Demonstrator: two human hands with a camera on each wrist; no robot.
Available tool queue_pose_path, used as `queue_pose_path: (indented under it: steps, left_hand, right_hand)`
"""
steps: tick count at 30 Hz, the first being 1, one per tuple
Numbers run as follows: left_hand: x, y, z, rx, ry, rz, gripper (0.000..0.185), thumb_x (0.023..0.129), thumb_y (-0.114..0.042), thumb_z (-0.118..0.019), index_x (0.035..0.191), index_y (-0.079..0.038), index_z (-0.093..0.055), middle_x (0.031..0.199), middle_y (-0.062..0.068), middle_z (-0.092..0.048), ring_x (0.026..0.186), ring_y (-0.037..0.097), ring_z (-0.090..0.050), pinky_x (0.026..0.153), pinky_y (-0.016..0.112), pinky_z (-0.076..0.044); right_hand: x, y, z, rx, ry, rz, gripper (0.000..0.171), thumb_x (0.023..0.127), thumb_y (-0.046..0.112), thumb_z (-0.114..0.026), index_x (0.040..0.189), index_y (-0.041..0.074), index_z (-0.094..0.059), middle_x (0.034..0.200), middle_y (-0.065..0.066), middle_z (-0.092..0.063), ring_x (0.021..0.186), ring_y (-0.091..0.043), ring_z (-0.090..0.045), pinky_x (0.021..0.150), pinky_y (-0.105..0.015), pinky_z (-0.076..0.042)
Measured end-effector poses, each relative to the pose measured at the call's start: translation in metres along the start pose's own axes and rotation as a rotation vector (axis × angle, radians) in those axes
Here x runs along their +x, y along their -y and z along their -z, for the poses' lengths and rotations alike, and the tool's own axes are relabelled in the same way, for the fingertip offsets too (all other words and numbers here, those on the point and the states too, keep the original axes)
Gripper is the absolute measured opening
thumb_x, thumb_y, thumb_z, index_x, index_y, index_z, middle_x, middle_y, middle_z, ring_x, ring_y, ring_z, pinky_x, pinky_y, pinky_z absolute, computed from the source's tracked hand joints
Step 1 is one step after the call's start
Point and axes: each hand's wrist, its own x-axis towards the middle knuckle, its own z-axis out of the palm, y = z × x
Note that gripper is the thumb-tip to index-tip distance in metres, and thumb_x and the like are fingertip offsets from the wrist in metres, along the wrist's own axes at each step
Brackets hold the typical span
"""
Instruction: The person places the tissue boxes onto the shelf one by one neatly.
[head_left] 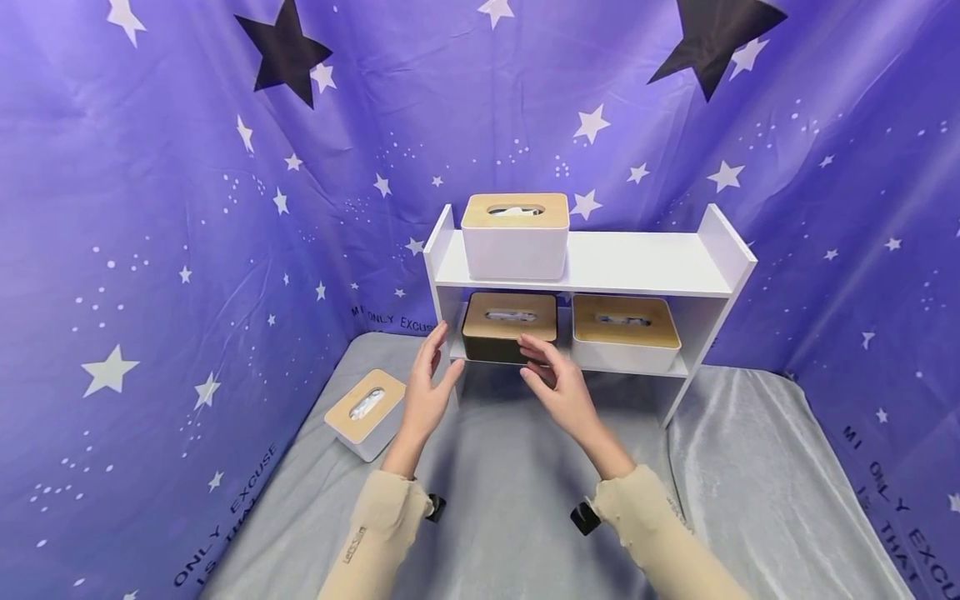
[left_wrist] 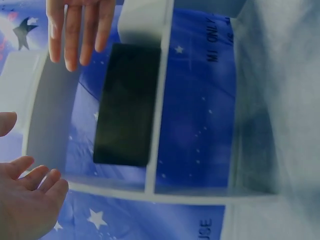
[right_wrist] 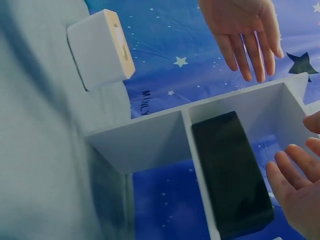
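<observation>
A black tissue box [head_left: 510,327] with a wooden lid sits at the left of the lower board of a white shelf [head_left: 637,265]. My left hand [head_left: 437,367] and right hand [head_left: 542,362] hover just in front of it, fingers straight, palms facing each other, touching nothing. In the left wrist view the black box [left_wrist: 127,117] lies between my left hand [left_wrist: 30,197] and right hand [left_wrist: 75,30]. In the right wrist view the black box [right_wrist: 232,175] lies beside my right hand [right_wrist: 297,182], with the left hand [right_wrist: 245,35] beyond it.
A white tissue box [head_left: 514,237] stands on the shelf's top board, another white box [head_left: 625,333] on the lower board at the right. A third white box [head_left: 365,414] lies on the grey cloth [head_left: 510,483] at the left. Star-printed purple fabric [head_left: 187,208] walls the space.
</observation>
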Motion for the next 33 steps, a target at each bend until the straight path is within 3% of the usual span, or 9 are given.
queue_pose_path:
  steps: [5, 12, 20, 29, 33]
  left_hand:
    - [-0.01, 0.015, 0.01, 0.025, -0.031, 0.013, 0.057, 0.095, -0.007, -0.065, 0.148, 0.0, -0.043, 0.155, 0.017, -0.044, 0.142, 0.035, -0.044, 0.121, 0.05, -0.034]
    - [-0.024, 0.037, 0.026, 0.029, -0.065, 0.082, 0.056, 0.096, -0.008, -0.064, 0.148, -0.001, -0.044, 0.154, 0.019, -0.043, 0.142, 0.036, -0.042, 0.122, 0.051, -0.032]
    - [-0.039, 0.057, 0.049, 0.087, -0.107, 0.173, 0.056, 0.096, -0.007, -0.063, 0.148, 0.002, -0.042, 0.155, 0.022, -0.04, 0.143, 0.038, -0.04, 0.122, 0.053, -0.032]
    - [-0.057, 0.085, 0.076, 0.18, -0.212, 0.208, 0.057, 0.092, -0.002, -0.066, 0.144, 0.006, -0.046, 0.148, 0.026, -0.048, 0.137, 0.044, -0.044, 0.116, 0.06, -0.036]
    - [-0.064, 0.095, 0.09, 0.22, -0.224, 0.256, 0.057, 0.093, -0.003, -0.065, 0.145, 0.006, -0.044, 0.151, 0.025, -0.045, 0.139, 0.044, -0.042, 0.117, 0.059, -0.035]
  right_hand:
    - [-0.006, 0.0, -0.005, 0.007, 0.023, -0.022, 0.046, 0.093, -0.008, -0.061, 0.138, -0.009, -0.051, 0.137, -0.03, -0.057, 0.126, -0.046, -0.056, 0.105, -0.055, -0.048]
    - [-0.015, 0.023, -0.008, -0.02, 0.051, -0.04, 0.043, 0.092, -0.01, -0.06, 0.134, -0.014, -0.052, 0.132, -0.034, -0.058, 0.122, -0.05, -0.057, 0.103, -0.057, -0.049]
    - [-0.024, 0.016, -0.012, -0.011, 0.056, -0.058, 0.041, 0.091, -0.01, -0.061, 0.132, -0.015, -0.053, 0.128, -0.033, -0.061, 0.119, -0.05, -0.06, 0.101, -0.056, -0.051]
    - [-0.032, 0.009, -0.014, -0.04, 0.066, -0.101, 0.039, 0.093, -0.005, -0.062, 0.131, -0.012, -0.055, 0.128, -0.03, -0.063, 0.119, -0.046, -0.061, 0.101, -0.052, -0.052]
    - [-0.035, 0.006, -0.014, -0.04, 0.074, -0.103, 0.039, 0.093, -0.004, -0.063, 0.131, -0.013, -0.055, 0.128, -0.03, -0.063, 0.119, -0.046, -0.061, 0.102, -0.052, -0.052]
